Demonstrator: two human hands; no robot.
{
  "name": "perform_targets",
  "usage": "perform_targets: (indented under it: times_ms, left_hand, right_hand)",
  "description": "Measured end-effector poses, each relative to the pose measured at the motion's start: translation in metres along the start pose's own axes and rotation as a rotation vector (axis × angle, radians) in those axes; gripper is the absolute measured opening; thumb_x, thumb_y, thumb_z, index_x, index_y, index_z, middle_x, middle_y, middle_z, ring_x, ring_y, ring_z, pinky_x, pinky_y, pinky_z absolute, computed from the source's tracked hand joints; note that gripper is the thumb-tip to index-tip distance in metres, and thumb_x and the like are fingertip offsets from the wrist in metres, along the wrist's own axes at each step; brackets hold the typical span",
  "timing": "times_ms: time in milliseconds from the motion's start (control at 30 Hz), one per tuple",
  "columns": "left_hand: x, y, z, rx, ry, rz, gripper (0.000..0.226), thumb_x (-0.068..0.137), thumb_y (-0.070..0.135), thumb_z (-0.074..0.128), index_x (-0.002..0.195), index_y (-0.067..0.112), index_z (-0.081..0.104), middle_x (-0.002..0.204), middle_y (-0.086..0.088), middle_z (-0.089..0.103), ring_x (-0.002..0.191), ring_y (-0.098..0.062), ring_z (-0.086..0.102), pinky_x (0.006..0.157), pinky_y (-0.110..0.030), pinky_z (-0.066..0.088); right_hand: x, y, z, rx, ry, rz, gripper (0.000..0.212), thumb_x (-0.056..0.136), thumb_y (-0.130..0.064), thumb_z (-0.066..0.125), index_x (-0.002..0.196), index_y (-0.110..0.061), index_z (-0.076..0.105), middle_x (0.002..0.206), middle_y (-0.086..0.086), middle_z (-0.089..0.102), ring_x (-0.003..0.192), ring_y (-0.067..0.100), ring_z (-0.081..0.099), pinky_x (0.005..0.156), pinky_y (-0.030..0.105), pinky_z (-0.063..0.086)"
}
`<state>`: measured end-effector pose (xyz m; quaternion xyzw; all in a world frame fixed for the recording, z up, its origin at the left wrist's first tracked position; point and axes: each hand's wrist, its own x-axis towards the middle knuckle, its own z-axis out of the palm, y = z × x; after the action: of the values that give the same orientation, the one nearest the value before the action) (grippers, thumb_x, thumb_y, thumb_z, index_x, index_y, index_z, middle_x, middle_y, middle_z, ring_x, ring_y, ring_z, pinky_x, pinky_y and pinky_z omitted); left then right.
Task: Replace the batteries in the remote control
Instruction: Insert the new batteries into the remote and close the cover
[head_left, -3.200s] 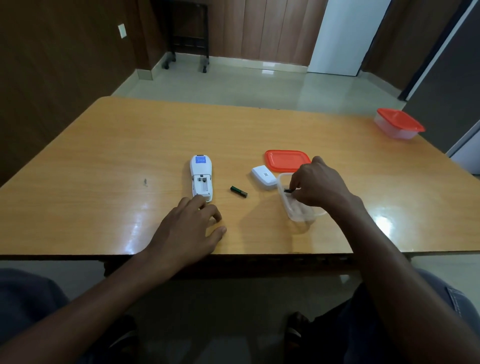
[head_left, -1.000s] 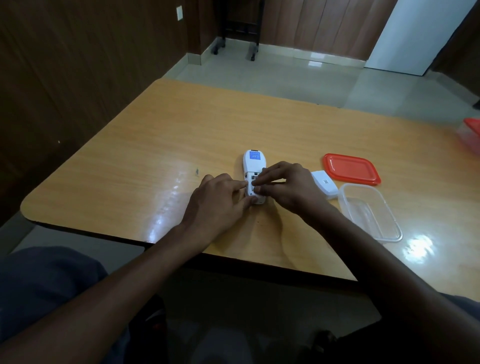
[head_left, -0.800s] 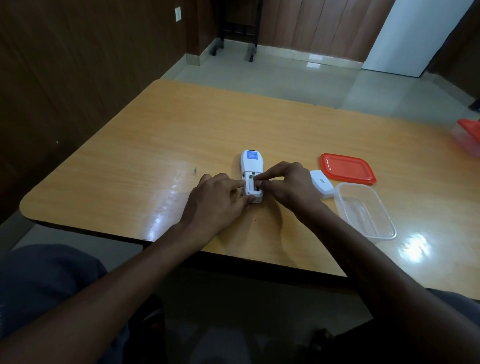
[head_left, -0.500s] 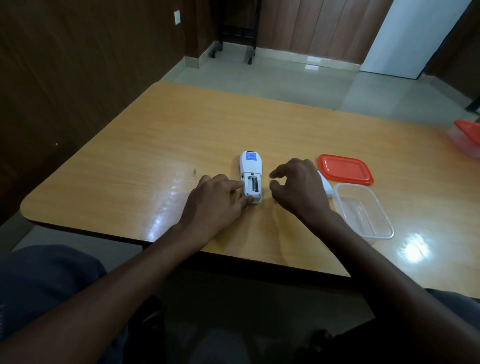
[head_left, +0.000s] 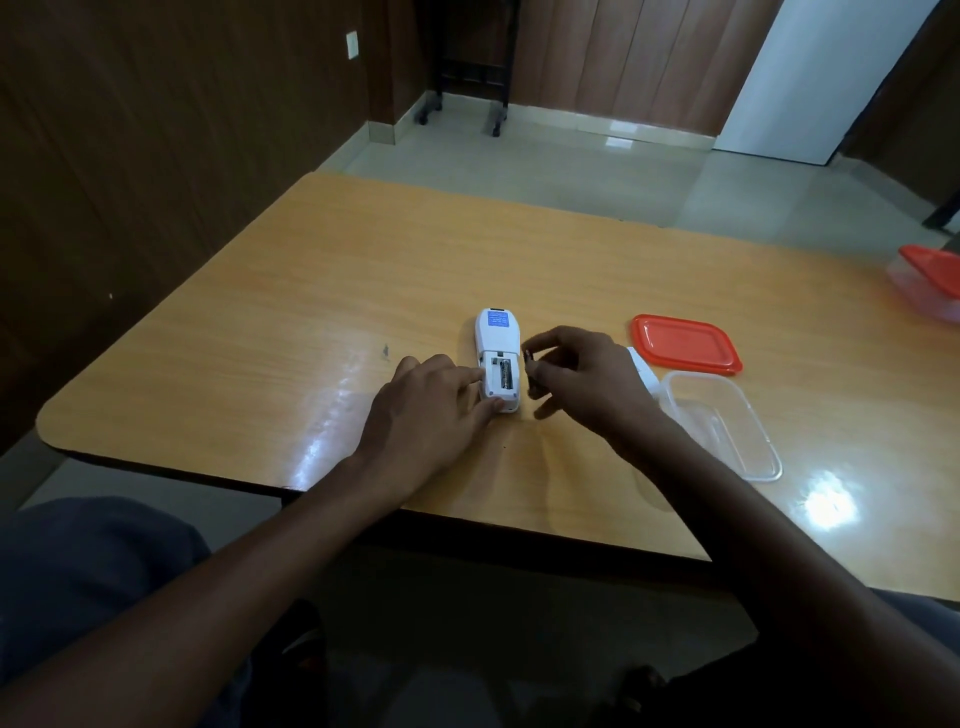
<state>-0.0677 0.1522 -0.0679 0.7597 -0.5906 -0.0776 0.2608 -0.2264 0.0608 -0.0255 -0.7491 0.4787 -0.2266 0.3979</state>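
Left hand pinned the remote, fingers loose; right hand pinched a battery beside the open bay, likely to insert.

Both forearms are seen bare from the wrist to the lower edge of the frame; no sleeves, watch or rings can be made out on the left hand or the right hand. The lap is covered by dark blue-grey cloth at lower left, and a similar patch is seen at the far right edge. Below the table edge, dark footwear is dimly shown, possibly sandals, though the shadow is too deep for certainty.
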Motion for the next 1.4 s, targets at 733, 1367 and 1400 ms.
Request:
perform_targets:
  times_ms: [733, 1367, 1400]
  left_hand:
    - [0.001, 0.002, 0.002, 0.056, 0.012, -0.021, 0.04, 0.095, 0.05, 0.056, 0.131, 0.032, 0.064, 0.114, 0.003, 0.066, 0.108, -0.026, 0.052, 0.074, -0.035, 0.045]
    - [-0.002, 0.005, 0.002, 0.039, 0.028, -0.049, 0.044, 0.092, 0.052, 0.061, 0.131, 0.033, 0.062, 0.116, 0.007, 0.065, 0.111, -0.022, 0.052, 0.073, -0.03, 0.041]
    - [-0.002, 0.005, 0.002, 0.048, 0.027, -0.043, 0.044, 0.092, 0.052, 0.06, 0.132, 0.033, 0.062, 0.115, 0.007, 0.065, 0.111, -0.022, 0.052, 0.072, -0.031, 0.043]
  right_hand:
    - [0.028, 0.005, 0.038, -0.383, 0.164, -0.274, 0.019, 0.092, -0.03, 0.068, 0.101, -0.017, 0.079, 0.093, 0.0, 0.061, 0.09, 0.016, 0.058, 0.069, 0.029, 0.039]
    - [0.011, 0.026, -0.022, -1.117, 0.303, -0.111, 0.02, 0.087, -0.02, 0.055, 0.099, -0.008, 0.066, 0.105, 0.013, 0.066, 0.106, 0.035, 0.054, 0.075, 0.039, 0.036]
    - [0.01, 0.026, -0.021, -1.151, 0.255, -0.067, 0.019, 0.087, -0.018, 0.053, 0.1, -0.01, 0.065, 0.107, 0.012, 0.065, 0.105, 0.035, 0.054, 0.08, 0.041, 0.037]
